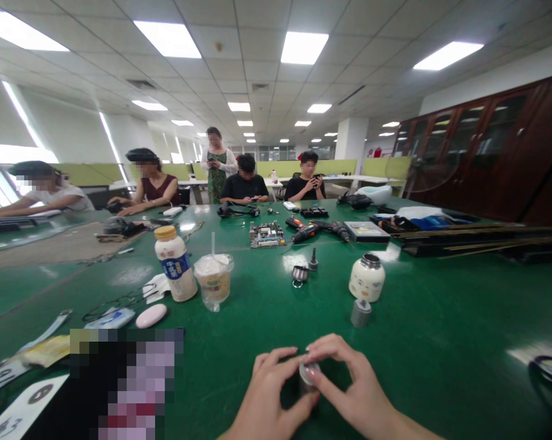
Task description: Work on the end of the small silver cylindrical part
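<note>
Between my two hands a small grey metal cylinder (pixel 306 377) stands at the table's near side. The fingers and thumb of my left hand (pixel 269 394) curl round its left side and base. My right hand (pixel 356 388) arches over it, with thumb and fingertips pressed at its top; part of the cylinder is hidden behind them. A similar metal cylinder (pixel 361 314) with a knob on top stands farther off to the right. Just behind that is a cream bottle (pixel 366 278) with an uncovered steel mouth. Ahead lie a steel cap with a ring (pixel 299 274) and a dark stepped part (pixel 313 260).
A drink bottle (pixel 177 269) and a lidded cup with straw (pixel 213 281) stand left on the green table (pixel 257 305). Behind are a circuit board (pixel 267 234), power drills (pixel 306 232) and a flat box (pixel 366 231). Several people sit or stand beyond.
</note>
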Demonstrator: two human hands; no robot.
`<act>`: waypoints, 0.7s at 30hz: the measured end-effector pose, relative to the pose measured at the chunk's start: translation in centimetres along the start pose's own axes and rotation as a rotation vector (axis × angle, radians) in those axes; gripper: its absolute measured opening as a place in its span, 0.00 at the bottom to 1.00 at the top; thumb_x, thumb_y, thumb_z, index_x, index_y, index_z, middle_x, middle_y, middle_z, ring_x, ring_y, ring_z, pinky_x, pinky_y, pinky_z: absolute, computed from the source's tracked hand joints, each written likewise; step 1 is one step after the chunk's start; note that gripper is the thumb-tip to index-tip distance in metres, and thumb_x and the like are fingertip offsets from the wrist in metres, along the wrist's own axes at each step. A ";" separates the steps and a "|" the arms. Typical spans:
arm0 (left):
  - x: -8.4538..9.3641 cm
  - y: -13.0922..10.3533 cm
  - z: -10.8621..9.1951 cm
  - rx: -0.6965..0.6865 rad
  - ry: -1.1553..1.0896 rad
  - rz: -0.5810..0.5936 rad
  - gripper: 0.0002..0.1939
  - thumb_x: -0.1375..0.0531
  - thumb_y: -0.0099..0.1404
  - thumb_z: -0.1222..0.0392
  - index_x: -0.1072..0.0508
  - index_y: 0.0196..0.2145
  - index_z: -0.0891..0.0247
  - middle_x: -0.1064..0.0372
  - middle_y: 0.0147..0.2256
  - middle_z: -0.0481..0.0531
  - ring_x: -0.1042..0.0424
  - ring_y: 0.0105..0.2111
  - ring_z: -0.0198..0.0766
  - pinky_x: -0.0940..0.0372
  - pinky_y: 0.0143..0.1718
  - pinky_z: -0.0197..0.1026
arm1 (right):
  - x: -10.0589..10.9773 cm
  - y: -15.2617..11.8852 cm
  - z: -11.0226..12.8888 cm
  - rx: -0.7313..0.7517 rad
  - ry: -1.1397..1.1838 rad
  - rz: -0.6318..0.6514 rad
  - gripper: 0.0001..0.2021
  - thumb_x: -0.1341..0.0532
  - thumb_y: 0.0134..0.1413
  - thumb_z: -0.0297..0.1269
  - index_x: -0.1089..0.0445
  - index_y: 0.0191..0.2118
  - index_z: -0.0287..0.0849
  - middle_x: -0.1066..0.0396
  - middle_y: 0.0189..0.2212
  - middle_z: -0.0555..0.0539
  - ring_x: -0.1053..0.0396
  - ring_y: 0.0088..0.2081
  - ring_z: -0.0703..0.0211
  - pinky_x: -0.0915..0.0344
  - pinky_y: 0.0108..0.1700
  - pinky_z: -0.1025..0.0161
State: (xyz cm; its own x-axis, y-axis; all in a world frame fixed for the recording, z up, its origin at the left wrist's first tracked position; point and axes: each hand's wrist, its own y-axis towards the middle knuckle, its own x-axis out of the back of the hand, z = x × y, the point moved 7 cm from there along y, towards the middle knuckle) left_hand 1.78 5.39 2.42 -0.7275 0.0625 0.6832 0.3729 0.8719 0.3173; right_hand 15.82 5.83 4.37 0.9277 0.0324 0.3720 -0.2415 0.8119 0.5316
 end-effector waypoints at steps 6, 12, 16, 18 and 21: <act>-0.3 0.0 0.2 -0.025 0.016 0.016 0.22 0.35 0.60 0.60 0.27 0.52 0.53 0.27 0.50 0.56 0.31 0.51 0.51 0.36 0.52 0.53 | 0.6 0.4 -1.6 -0.182 0.124 -0.081 0.10 0.31 0.51 0.36 0.32 0.37 0.44 0.21 0.31 0.47 0.22 0.36 0.52 0.30 0.46 0.55; -0.4 -0.1 0.3 -0.026 0.018 0.047 0.21 0.35 0.61 0.59 0.27 0.52 0.56 0.27 0.50 0.56 0.31 0.50 0.51 0.37 0.52 0.53 | 1.7 0.7 -1.5 -0.139 0.165 -0.200 0.11 0.31 0.51 0.39 0.34 0.32 0.45 0.23 0.29 0.49 0.23 0.38 0.52 0.28 0.43 0.58; -0.5 -0.2 0.6 -0.018 0.012 0.041 0.20 0.34 0.60 0.60 0.26 0.51 0.58 0.28 0.50 0.57 0.31 0.50 0.51 0.37 0.53 0.52 | 2.7 1.4 -3.2 -0.198 0.040 -0.199 0.10 0.34 0.54 0.41 0.35 0.34 0.44 0.22 0.32 0.47 0.23 0.38 0.52 0.28 0.44 0.55; -0.7 -0.2 0.6 -0.008 0.008 0.052 0.21 0.34 0.60 0.60 0.27 0.51 0.59 0.28 0.51 0.58 0.31 0.50 0.51 0.37 0.53 0.52 | 2.3 1.6 -4.3 -0.233 -0.062 -0.058 0.07 0.35 0.55 0.38 0.32 0.34 0.43 0.23 0.32 0.47 0.24 0.39 0.52 0.29 0.45 0.55; -0.7 -0.1 0.6 0.009 0.002 0.068 0.21 0.34 0.60 0.60 0.27 0.52 0.59 0.28 0.50 0.58 0.32 0.50 0.50 0.37 0.53 0.52 | 1.5 1.3 -5.3 -0.232 -0.157 0.078 0.02 0.35 0.53 0.34 0.28 0.34 0.43 0.24 0.34 0.47 0.26 0.40 0.51 0.31 0.47 0.54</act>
State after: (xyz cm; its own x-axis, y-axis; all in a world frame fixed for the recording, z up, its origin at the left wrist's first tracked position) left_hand 1.91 5.53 1.47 -0.6994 0.1212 0.7044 0.4167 0.8698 0.2641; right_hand 18.40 10.06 1.59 0.8491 0.0235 0.5277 -0.2216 0.9227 0.3156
